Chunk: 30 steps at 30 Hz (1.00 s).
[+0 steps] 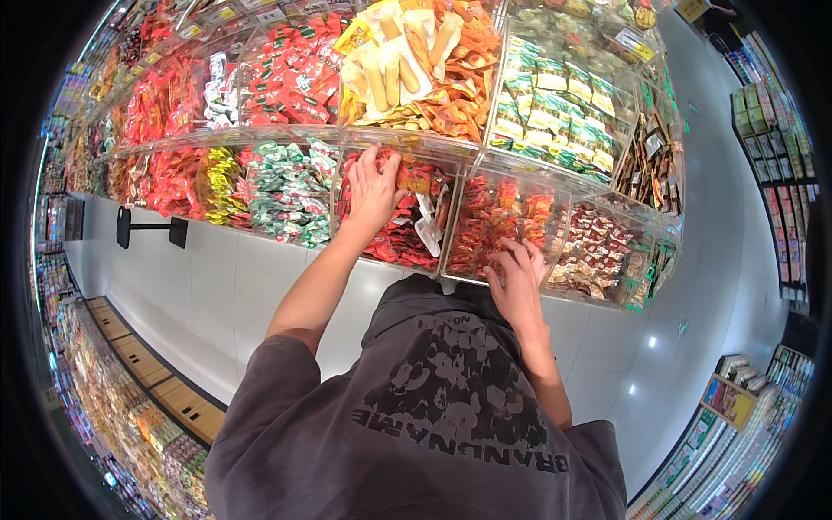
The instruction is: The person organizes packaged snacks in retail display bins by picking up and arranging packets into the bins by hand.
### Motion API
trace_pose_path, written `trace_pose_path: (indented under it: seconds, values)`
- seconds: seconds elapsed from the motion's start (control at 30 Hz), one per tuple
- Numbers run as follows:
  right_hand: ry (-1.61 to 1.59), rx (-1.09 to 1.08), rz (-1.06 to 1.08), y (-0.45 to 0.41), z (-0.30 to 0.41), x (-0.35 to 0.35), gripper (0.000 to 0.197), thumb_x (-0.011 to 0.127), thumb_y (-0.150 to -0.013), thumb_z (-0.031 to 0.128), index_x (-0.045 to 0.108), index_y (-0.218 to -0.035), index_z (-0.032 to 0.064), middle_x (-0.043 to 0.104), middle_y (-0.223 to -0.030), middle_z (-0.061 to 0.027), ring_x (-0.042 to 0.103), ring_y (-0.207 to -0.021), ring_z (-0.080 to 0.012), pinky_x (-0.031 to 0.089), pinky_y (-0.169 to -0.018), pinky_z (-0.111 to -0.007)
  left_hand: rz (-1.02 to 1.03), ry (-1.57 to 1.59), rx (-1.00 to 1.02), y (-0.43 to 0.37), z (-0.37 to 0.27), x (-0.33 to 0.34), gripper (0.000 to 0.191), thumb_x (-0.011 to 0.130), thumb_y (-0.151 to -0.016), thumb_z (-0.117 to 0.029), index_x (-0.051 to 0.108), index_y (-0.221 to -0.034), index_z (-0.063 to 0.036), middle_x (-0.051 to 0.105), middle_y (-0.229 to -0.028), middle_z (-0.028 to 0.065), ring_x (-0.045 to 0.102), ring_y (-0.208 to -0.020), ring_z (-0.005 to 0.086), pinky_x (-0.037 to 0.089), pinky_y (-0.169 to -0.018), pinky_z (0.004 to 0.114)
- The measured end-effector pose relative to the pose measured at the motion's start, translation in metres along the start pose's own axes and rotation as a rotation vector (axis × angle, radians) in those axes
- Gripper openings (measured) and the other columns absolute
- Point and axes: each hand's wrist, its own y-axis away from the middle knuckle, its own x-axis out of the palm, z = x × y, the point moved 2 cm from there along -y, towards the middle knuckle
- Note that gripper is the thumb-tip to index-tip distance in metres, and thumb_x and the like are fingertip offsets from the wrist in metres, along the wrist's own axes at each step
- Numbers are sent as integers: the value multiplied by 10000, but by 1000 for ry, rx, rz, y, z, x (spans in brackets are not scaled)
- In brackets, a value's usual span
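My left hand (375, 185) reaches over a clear bin of red snack packets (396, 250), its fingers apart at the bin's back edge. Nothing shows in its grasp. A white scoop (429, 231) lies on those packets, near the bin's right wall. My right hand (518, 276) is at the front of the neighbouring bin, over red and orange wrapped snacks (504, 205). Its fingers are bent, and their tips are partly hidden, so whether they pinch a packet is unclear. A transparent divider (453, 224) stands between the two hands.
Behind, a higher tier holds sausage-like snacks (390, 71), orange packets (465, 91) and green-white packets (552, 104). Green-silver packets (292, 185) fill the bin at left; brown-and-cream wrapped pieces (595, 244) lie at right. A black bracket (153, 227) juts out below the bins. Stocked shelves (708, 442) line the aisle.
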Motion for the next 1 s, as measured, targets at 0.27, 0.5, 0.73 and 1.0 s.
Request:
trace_pose_path:
  seconds: [0.27,0.5,0.73,1.0]
  values:
    - [-3,17,-44,5,20,26,310,785,-810,163,700,-1098,85,555,-1351,-87,397,-1330,-372,286,-1109,-495,127,129,125,-13,1,-8,677,848,-704,-140,555,-1313,-182,430,-1340,189,450,-1230,363,343,-1019,506]
    - [38,-50,-175,-23,60,69,474,858,-736,319,698,-1124,100,476,-1418,-152,380,-1315,-404,301,-1064,-508,79,114,175,-4,11,2,464,819,-739,-143,655,-1173,-156,612,-1089,20,567,-1069,230,351,-913,458]
    - [95,9,-321,-47,53,92,98,767,-797,138,735,-830,51,522,-1349,-164,428,-1275,-402,365,-1043,-500,-153,621,-88,16,21,-43,356,760,-827,-29,646,-1162,-67,693,-1026,84,662,-964,262,508,-860,387]
    - [-1145,389,-330,-34,22,56,118,520,-1047,127,597,-1102,57,658,-1185,-62,645,-983,-151,605,-835,-404,164,1663,-608,97,5,-41,293,624,-941,25,461,-1177,-35,660,-1179,165,695,-982,214,554,-873,337]
